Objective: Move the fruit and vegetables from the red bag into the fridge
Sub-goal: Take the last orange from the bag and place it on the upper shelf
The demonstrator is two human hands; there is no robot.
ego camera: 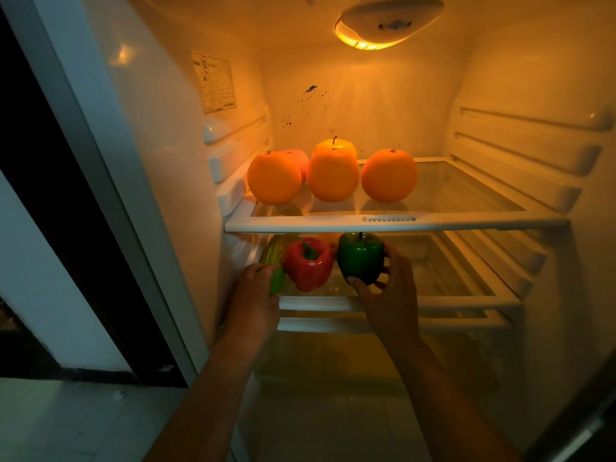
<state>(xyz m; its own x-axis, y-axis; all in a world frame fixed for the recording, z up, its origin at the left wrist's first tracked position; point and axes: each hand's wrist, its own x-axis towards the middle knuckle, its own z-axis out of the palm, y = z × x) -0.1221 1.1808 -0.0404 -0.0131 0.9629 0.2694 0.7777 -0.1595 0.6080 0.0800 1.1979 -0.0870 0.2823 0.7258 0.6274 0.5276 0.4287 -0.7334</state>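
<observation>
Fingers (390,253) and thumb of the right hand (390,296) curl round the green pepper (360,256), at the lower shelf (433,303) of the fridge (366,105), just beside the red pepper (308,265); the left hand (256,295) grips the corn (275,255) by its green end. I think the pepper is light, smooth and a bit slippery; hold it round its fat middle, not by the thin stem.

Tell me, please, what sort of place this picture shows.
The inside of an open fridge, probably in a home: a lit lamp overhead, glass shelves on side rails, with oranges above and peppers below.
</observation>
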